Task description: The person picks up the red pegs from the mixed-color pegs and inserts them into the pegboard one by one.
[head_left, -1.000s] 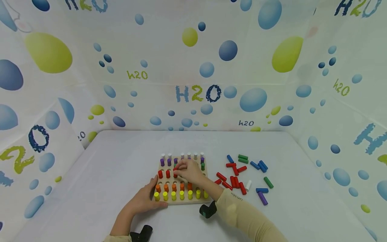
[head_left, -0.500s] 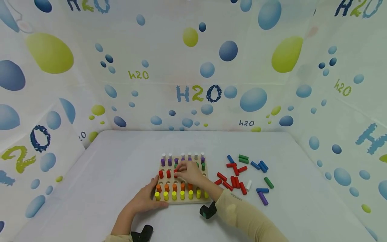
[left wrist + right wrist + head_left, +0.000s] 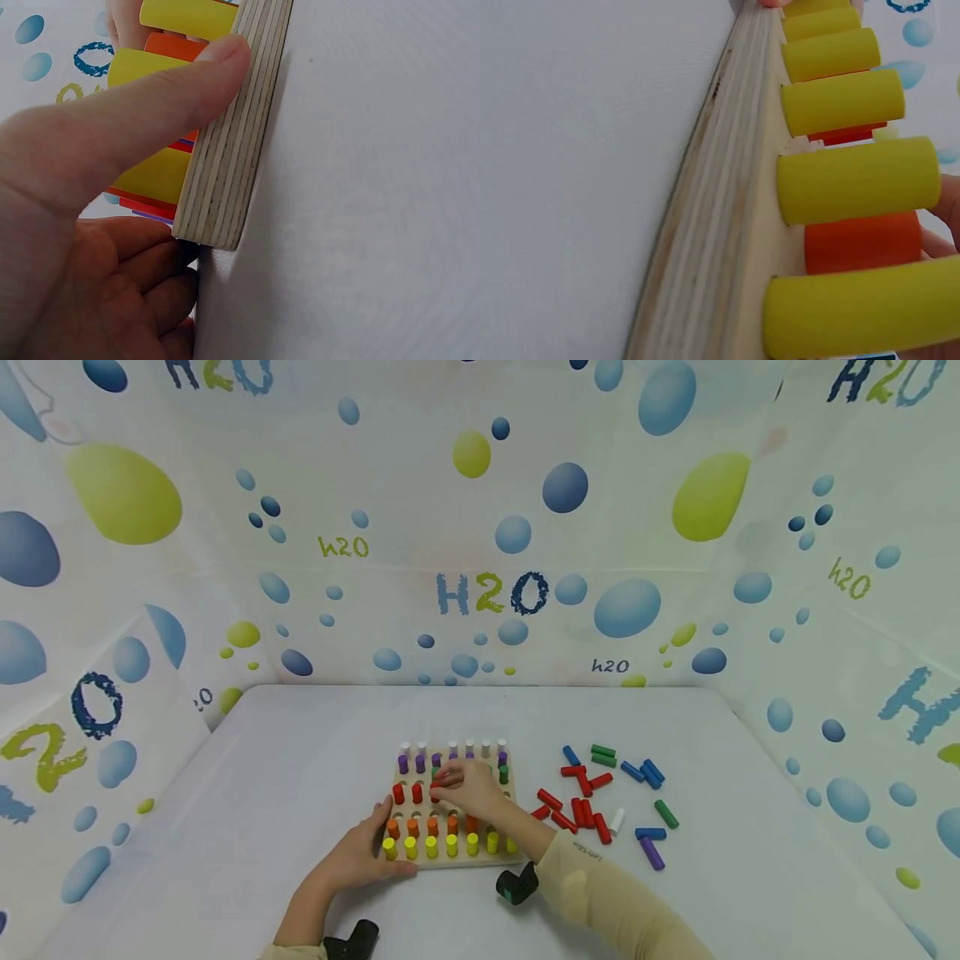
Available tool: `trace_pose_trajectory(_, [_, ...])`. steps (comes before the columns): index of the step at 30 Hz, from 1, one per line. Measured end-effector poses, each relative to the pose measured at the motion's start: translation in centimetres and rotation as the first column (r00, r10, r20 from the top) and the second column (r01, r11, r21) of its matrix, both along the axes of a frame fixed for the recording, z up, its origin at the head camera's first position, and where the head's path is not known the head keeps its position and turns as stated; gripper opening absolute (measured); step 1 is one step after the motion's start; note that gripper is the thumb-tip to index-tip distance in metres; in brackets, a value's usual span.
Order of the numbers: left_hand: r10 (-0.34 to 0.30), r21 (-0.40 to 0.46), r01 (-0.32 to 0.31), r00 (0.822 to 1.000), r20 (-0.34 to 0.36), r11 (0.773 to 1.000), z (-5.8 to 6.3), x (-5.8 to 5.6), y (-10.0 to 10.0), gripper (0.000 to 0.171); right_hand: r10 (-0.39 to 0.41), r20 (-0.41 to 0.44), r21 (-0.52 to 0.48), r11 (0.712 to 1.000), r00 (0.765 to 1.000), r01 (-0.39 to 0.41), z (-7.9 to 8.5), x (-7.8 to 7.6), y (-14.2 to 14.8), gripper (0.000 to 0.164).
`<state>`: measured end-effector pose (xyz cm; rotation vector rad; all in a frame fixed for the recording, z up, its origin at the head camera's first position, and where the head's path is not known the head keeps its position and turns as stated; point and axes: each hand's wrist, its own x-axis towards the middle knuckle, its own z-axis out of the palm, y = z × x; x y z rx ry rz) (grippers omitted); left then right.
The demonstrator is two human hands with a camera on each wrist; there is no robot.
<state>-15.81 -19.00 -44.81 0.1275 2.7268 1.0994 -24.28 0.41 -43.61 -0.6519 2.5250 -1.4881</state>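
Virtually no change over last second: right hand pinched red peg at board; seating judged unfinished. Left hand gripped board's corner. Loose pegs lay right of right hand.

The light on my table is soft and even. Beside my left hand lies a faint shadow. Near the borders, the wall spots look stretched. Both wrist views are dimmer: in the left, shadow follows the board and darkens my palm; in the right, the nearest yellow peg looks soft.
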Motion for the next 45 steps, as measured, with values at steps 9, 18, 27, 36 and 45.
trace_pose_trajectory(9, [0.011,0.000,-0.011,1.000,0.007,1.000,-0.2,-0.2,-0.1,0.114,0.036,0.000,-0.044,0.998,0.999,-0.036,1.1,0.0,1.2,0.032])
trace_pose_trajectory(18, [0.021,0.001,-0.021,1.000,0.013,1.000,-0.2,0.0,0.1,0.114,-0.008,-0.013,-0.043,0.999,1.000,0.007,2.0,-0.1,2.8,0.040])
trace_pose_trajectory(27, [0.027,-0.002,-0.027,1.000,0.011,1.000,-0.4,0.2,0.2,0.115,-0.036,-0.025,-0.054,0.998,0.999,0.034,2.7,0.0,4.7,0.037])
trace_pose_trajectory(36, [0.026,0.006,-0.026,1.000,0.003,1.000,-0.5,0.3,0.2,0.115,-0.090,-0.031,-0.029,0.996,0.995,0.089,2.8,-0.1,7.2,0.037])
trace_pose_trajectory(45, [0.031,-0.009,-0.031,1.000,-0.003,0.999,-0.8,0.3,0.3,0.115,-0.125,-0.063,-0.022,0.992,0.990,0.124,2.2,-0.4,9.9,0.039])
